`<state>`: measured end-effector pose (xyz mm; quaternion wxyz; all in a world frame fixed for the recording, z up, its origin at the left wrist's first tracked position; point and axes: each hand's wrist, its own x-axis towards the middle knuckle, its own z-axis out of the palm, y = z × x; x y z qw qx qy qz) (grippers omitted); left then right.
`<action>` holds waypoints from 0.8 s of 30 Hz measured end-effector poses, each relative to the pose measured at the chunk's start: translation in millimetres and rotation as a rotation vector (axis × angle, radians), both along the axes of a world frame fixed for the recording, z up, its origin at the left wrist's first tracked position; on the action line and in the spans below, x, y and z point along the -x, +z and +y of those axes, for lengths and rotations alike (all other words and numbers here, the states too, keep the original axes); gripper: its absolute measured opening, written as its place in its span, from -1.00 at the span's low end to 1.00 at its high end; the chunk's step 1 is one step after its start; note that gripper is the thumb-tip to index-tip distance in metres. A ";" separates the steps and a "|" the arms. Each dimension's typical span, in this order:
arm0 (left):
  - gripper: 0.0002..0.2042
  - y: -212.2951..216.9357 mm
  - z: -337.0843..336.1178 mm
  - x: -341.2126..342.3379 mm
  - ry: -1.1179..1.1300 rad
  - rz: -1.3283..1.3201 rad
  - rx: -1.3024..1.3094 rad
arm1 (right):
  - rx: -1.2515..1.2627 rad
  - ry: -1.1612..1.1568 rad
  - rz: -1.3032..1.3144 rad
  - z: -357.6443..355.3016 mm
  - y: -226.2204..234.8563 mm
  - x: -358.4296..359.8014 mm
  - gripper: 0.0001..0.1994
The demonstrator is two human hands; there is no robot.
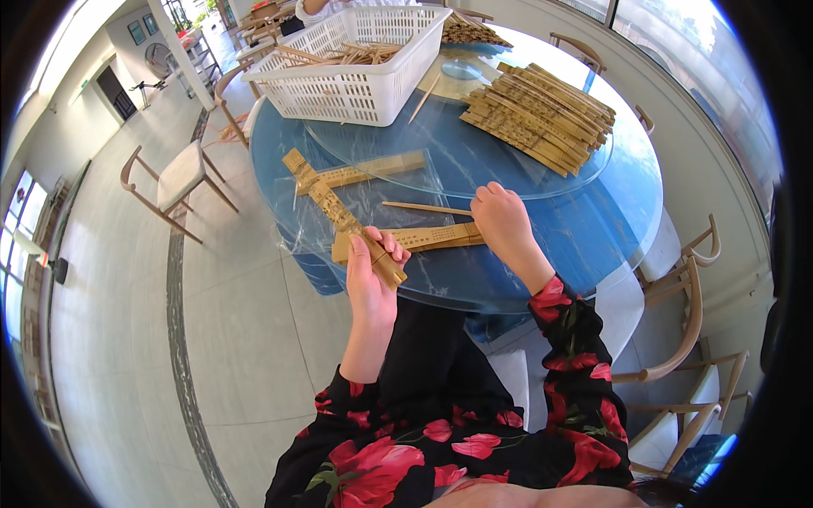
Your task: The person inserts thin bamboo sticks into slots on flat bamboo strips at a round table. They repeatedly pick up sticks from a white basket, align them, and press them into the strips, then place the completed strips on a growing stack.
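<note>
My left hand [373,269] is closed round a long flat tan printed paper sleeve [335,205], held tilted above the table's near edge. My right hand [506,224] has its fingers curled at the right end of a thin wooden chopstick [426,207], which points left. Its fingertips are partly hidden. Beneath both hands lie more printed sleeves [440,238], overlapping in a narrow fan. Another tan sleeve [373,173] rests farther off, on clear plastic film [423,182].
A white slotted basket [332,95] with loose wooden sticks stands at the far left. One stick [424,98] lies beside it. Many printed sleeves are piled [542,114] at the far right of the blue glass-topped table [584,229]. Wooden chairs [182,182] surround it. Another person sits beyond.
</note>
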<state>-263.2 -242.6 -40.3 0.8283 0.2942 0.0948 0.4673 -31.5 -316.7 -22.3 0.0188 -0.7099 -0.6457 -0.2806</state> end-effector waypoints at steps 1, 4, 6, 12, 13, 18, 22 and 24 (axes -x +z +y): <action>-0.67 -2.1 1.7 -3.0 -0.001 0.007 0.016 | -0.024 -0.012 0.007 -3.0 1.6 -0.2 -0.91; -0.64 -11.8 13.0 -10.0 0.027 0.019 0.035 | -0.091 -0.031 0.067 -9.0 9.5 3.3 -0.86; -0.63 -20.4 21.4 -14.8 0.049 0.012 0.025 | -0.115 -0.062 0.158 -25.4 16.4 11.2 -0.84; -0.64 -34.7 29.7 -32.1 0.144 0.011 -0.014 | -0.171 0.066 0.829 -108.9 24.1 78.2 -0.76; -0.65 -34.2 28.9 -34.6 0.177 0.026 0.001 | -0.173 0.107 0.883 -117.4 17.3 89.8 -0.69; -0.67 -29.7 25.8 -27.5 0.205 0.026 0.011 | -0.103 0.054 0.937 -138.2 -1.6 112.2 -0.56; -0.67 -31.7 26.1 -26.6 0.184 -0.002 0.011 | -0.095 0.032 0.909 -139.8 0.9 113.6 -0.56; -0.67 -34.3 28.0 -25.6 0.185 -0.011 0.005 | -0.090 0.038 0.909 -138.2 1.3 112.9 -0.55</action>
